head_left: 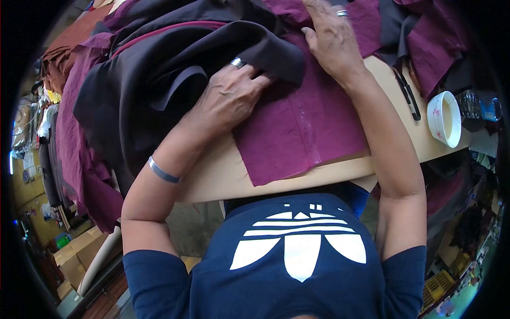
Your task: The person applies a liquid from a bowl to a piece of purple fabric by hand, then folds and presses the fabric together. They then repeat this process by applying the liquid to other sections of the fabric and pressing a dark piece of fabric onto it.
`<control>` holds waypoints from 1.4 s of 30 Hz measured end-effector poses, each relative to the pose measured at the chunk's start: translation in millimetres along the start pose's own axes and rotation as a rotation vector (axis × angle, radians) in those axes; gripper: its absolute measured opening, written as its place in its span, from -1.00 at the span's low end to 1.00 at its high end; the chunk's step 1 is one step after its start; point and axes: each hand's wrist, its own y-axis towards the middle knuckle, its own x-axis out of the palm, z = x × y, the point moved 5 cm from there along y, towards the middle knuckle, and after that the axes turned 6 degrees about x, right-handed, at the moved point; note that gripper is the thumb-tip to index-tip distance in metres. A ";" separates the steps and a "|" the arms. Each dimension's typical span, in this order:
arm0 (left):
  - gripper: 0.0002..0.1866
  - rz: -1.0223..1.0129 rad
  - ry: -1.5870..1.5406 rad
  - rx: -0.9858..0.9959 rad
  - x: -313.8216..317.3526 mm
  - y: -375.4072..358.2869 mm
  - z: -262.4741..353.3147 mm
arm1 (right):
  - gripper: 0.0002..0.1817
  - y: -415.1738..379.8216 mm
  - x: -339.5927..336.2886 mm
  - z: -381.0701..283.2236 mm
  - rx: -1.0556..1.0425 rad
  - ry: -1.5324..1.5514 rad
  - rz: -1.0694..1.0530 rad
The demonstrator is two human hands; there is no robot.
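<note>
My left hand (234, 93), with a ring on one finger, has its fingers curled into a fold of dark grey-brown fabric (133, 80); the fingertips are partly hidden by the cloth. Beneath it and to the right lies a maroon cloth panel (313, 127) with a frayed lower edge and a pale chalky line running down it. Over the upper part of this panel is my right hand (337, 48), its thumb apart from the outstretched fingers, whose tips are cut off by the top of the view. Maroon piping (164, 33) edges the dark fabric.
A tan work table (218, 175) lies under the cloth. Along its right side are a black pen-like tool (408, 95), a white bowl (444, 119) and a clear plastic bottle (478, 106). More maroon cloth (74, 133) hangs off the left edge; cardboard boxes (79, 255) stand below.
</note>
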 end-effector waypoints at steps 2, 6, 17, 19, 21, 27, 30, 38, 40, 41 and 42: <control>-0.82 -0.044 -0.015 -0.037 -3.4 3.0 -5.3 | -0.46 -8.7 -16.2 -18.6 -0.125 -0.034 0.067; -0.84 0.012 -0.113 -0.114 -14.2 21.0 -29.2 | -0.80 -50.8 -12.1 -47.3 -0.298 0.294 -0.070; -0.62 0.157 0.407 -0.312 -25.7 62.4 -63.5 | -0.79 -66.5 4.4 -49.0 -0.268 0.259 -0.267; -0.68 0.130 0.452 -0.319 -19.3 66.4 -70.9 | -0.78 -66.4 5.1 -47.1 -0.251 0.269 -0.266; -0.73 0.101 0.385 -0.293 -2.9 68.3 -79.4 | -0.77 -67.8 4.8 -45.2 -0.252 0.273 -0.261; -0.86 0.304 0.180 -0.127 -6.4 70.6 -82.7 | -0.74 -66.2 3.8 -48.5 -0.319 0.206 -0.297; -0.88 0.258 0.121 -0.133 -1.4 71.3 -90.2 | -0.73 -65.6 5.4 -47.2 -0.300 0.214 -0.306; -0.90 0.195 0.164 -0.178 -7.1 61.0 -97.8 | -0.70 -61.7 7.5 -39.4 -0.241 0.323 -0.316; -0.89 0.220 0.211 -0.176 -6.5 62.6 -99.8 | -0.67 -62.4 8.9 -36.8 -0.239 0.339 -0.311; -0.89 0.256 0.233 -0.159 -8.7 63.7 -99.2 | -0.66 -62.5 8.4 -36.6 -0.242 0.322 -0.306; -0.88 0.293 0.255 -0.141 -11.5 64.6 -98.0 | -0.66 -62.6 7.7 -36.4 -0.246 0.304 -0.300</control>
